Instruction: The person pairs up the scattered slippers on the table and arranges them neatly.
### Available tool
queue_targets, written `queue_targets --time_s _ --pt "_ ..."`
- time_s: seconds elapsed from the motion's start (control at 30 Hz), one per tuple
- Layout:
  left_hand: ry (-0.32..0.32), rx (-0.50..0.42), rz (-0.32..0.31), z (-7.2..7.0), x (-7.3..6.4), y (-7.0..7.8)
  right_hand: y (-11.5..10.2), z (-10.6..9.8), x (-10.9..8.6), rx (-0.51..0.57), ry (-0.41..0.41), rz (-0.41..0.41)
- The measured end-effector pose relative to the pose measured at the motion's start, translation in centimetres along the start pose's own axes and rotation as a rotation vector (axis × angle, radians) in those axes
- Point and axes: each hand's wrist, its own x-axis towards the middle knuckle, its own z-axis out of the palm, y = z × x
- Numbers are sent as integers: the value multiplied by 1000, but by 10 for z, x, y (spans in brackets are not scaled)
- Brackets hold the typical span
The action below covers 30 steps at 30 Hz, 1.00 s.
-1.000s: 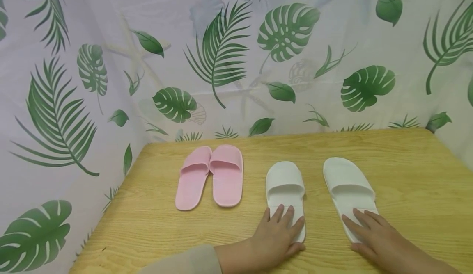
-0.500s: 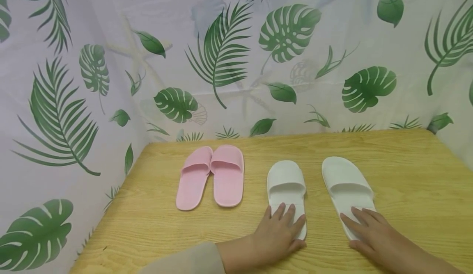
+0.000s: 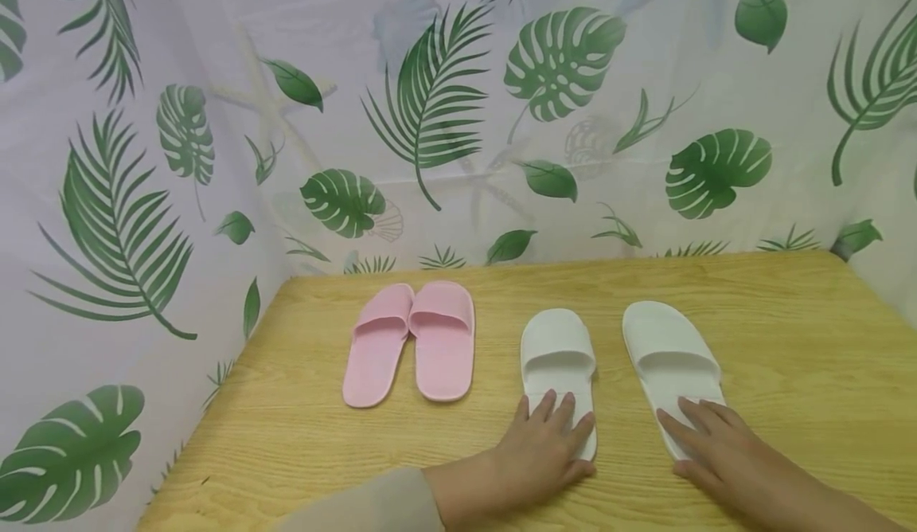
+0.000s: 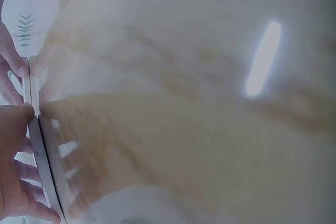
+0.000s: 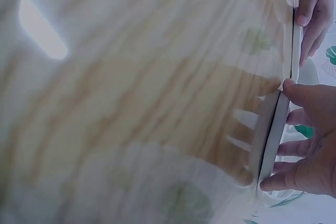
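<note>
Two white open-toed slippers lie on the wooden table, straps toward the back wall. My left hand (image 3: 540, 452) rests with spread fingers on the heel part of the left white slipper (image 3: 557, 334). On the heel of the right white slipper (image 3: 666, 333), which slants toward the upper left, lies my right hand (image 3: 731, 452). The left wrist view shows the left hand (image 4: 14, 161) with thumb and fingertips at the edge of the sole (image 4: 46, 163). Likewise, the right wrist view has the right hand (image 5: 312, 150) touching a sole edge (image 5: 270, 140).
A pair of pink slippers (image 3: 442, 361) lies farther left, their front parts touching. The wooden tabletop (image 3: 286, 452) ends at a back wall hung with a leaf-patterned cloth (image 3: 458, 229), which also covers the left side.
The right white slipper has slid slightly left and forward under the right hand. The left white slipper has crept slightly forward with the left hand. The pink slippers stay put.
</note>
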Motion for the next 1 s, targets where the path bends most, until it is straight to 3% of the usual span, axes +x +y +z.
queue_targets --time_s 0.3,0.7,1.0 --pt "-1 1 9 -2 4 -2 -1 -1 6 17 -69 37" --pt "2 6 26 -1 8 -6 0 -3 17 -7 -78 30" --pt "41 44 44 2 12 -7 1 -4 21 -20 -93 32"
